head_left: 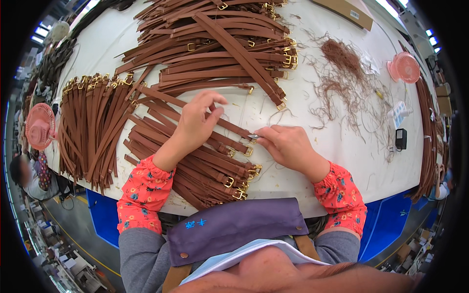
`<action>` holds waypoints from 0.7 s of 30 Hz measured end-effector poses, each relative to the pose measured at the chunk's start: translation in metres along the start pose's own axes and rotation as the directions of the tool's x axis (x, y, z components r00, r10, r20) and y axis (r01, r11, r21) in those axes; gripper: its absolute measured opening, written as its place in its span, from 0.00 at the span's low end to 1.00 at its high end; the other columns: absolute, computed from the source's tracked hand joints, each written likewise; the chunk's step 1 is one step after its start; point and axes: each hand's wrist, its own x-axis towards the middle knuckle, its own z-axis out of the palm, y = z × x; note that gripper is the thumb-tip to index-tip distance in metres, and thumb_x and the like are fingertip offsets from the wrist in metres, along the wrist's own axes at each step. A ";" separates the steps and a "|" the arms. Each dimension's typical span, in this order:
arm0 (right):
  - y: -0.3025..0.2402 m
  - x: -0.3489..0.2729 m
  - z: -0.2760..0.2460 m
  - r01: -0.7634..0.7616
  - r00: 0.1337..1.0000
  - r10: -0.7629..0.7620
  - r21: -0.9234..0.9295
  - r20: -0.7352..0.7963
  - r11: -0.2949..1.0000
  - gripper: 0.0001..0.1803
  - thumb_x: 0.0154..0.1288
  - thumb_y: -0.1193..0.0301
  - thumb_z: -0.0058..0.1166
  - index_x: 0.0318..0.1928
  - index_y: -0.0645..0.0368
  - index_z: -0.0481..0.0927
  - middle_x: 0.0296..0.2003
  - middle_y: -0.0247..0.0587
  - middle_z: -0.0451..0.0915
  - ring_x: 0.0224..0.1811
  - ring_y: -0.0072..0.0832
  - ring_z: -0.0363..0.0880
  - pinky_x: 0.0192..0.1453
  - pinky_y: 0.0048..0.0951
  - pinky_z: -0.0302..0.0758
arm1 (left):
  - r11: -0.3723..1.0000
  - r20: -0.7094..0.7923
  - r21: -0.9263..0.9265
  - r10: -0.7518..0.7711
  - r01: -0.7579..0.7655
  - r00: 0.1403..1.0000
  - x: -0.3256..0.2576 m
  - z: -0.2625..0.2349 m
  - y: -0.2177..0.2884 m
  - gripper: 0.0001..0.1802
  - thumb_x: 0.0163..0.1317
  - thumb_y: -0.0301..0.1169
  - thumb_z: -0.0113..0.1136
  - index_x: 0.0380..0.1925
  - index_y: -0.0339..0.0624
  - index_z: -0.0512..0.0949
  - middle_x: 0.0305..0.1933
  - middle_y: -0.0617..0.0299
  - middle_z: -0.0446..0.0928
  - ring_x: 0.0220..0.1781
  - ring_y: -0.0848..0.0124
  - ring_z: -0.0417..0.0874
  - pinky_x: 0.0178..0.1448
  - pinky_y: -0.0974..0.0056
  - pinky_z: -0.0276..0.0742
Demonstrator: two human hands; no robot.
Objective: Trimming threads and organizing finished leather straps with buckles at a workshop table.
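Note:
My right hand pinches a small silver metal tool, mostly hidden by the fingers, so its exact kind is unclear. The tool meets the buckle end of a brown strap that slants from upper left to the middle. Above that strap hovers my left hand, its fingers bent and thumb apart from them, with nothing visible between. Under my left forearm lies a stack of brown buckled straps, gold buckles pointing right.
A large strap pile fills the far side, another bundle the left. Cut brown threads lie at right on the white table. Pink fans stand at both sides, a black adapter at right. Blue bins sit below.

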 end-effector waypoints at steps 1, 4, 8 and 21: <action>0.000 0.000 -0.001 -0.005 1.000 0.005 0.009 0.000 1.000 0.08 0.69 0.66 0.63 0.46 0.50 0.84 0.28 0.36 0.82 0.27 0.38 0.83 0.29 0.36 0.77 | 0.999 0.186 -0.033 -0.016 0.023 0.983 -0.002 -0.002 0.004 0.08 0.65 0.20 0.63 0.44 0.39 0.80 0.43 0.55 0.78 0.40 0.61 0.81 0.46 0.61 0.79; -0.002 0.004 -0.003 0.006 1.000 -0.006 0.010 -0.019 1.000 0.08 0.69 0.66 0.63 0.47 0.51 0.84 0.27 0.36 0.81 0.26 0.38 0.82 0.28 0.36 0.76 | 0.989 0.329 0.020 0.132 -0.147 0.935 -0.009 0.000 0.004 0.10 0.63 0.22 0.68 0.45 0.41 0.83 0.46 0.58 0.80 0.42 0.63 0.83 0.45 0.63 0.80; -0.006 0.010 -0.004 0.026 0.999 -0.027 -0.032 -0.044 0.999 0.09 0.69 0.66 0.64 0.48 0.51 0.84 0.26 0.36 0.80 0.24 0.37 0.81 0.27 0.36 0.75 | 0.991 0.333 0.095 0.055 -0.092 0.941 -0.017 0.010 0.002 0.13 0.60 0.23 0.70 0.45 0.40 0.83 0.44 0.58 0.80 0.43 0.59 0.83 0.45 0.61 0.81; 0.008 0.012 -0.006 -0.008 0.996 0.000 -0.085 -0.086 0.996 0.07 0.70 0.64 0.62 0.44 0.50 0.82 0.25 0.36 0.79 0.25 0.37 0.82 0.26 0.38 0.75 | 0.925 0.367 0.235 0.199 -0.297 0.909 0.000 0.028 0.003 0.05 0.63 0.22 0.63 0.36 0.39 0.75 0.38 0.54 0.78 0.42 0.51 0.80 0.45 0.51 0.77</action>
